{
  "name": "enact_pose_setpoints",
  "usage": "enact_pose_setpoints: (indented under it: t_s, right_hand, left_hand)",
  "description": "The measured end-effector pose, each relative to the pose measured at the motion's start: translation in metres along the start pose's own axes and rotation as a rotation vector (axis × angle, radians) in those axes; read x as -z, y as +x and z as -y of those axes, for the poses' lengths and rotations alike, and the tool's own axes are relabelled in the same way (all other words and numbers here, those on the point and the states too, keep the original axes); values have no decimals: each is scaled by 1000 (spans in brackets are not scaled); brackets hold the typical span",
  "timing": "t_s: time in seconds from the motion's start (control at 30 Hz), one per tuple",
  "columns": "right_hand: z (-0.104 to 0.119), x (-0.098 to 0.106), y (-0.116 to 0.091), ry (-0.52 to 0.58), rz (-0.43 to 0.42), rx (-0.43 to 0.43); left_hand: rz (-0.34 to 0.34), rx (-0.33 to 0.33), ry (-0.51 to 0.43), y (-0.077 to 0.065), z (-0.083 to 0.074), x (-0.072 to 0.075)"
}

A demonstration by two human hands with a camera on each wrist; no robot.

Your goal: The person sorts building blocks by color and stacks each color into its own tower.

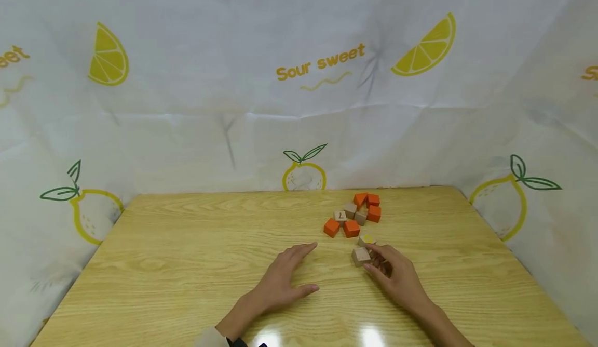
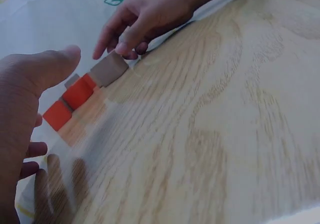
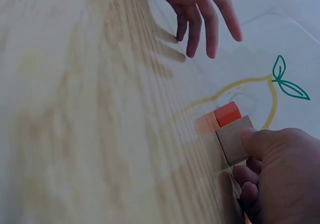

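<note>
My right hand (image 1: 394, 274) is at a plain wooden block (image 1: 361, 256) on the table, with the thumb at its near side and the index finger at its far side, pinching it. In the right wrist view the thumb lies against a face of this wooden block (image 3: 235, 139). Just behind it sits another wooden block with a yellow mark (image 1: 367, 240), partly hidden by the index finger. To the left, my left hand (image 1: 280, 279) holds nothing, its fingers extended and thumb spread apart from them, facing the blocks across a gap.
Behind the right hand lies a loose group of blocks: an orange cube (image 1: 331, 227), a second orange cube (image 1: 351, 228), a wooden cube with a dark mark (image 1: 340, 217), and several others. A white lemon-print cloth (image 1: 196, 149) hangs behind the wood-grain table (image 1: 177, 248).
</note>
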State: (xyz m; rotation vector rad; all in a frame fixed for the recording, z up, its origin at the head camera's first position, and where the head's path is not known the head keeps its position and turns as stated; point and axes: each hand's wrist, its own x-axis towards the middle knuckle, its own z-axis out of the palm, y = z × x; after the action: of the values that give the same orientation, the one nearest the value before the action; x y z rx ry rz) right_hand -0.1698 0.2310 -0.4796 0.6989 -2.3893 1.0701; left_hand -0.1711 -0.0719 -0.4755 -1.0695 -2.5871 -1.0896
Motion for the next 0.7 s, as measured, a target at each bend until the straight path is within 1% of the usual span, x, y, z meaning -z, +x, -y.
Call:
enact_pose_setpoints:
  t_s: [0.17, 0.27, 0.43, 0.53, 0.7]
  right_hand:
    - [1, -5, 4, 17, 14, 29]
    - [2, -11, 7, 33, 29, 27]
    - [4, -17, 12, 41, 69, -21]
    - [5, -20, 15, 40, 83, -48]
    - [6, -25, 18, 79, 99, -49]
  left_hand:
    - [-17, 11, -40, 3, 4, -2]
    - [-40, 23, -69, 5, 6, -3]
    - [-75, 45, -82, 8, 9, -5]
    - [-91, 41, -81, 10, 10, -5]
    - [-90, 32, -90, 12, 9, -6]
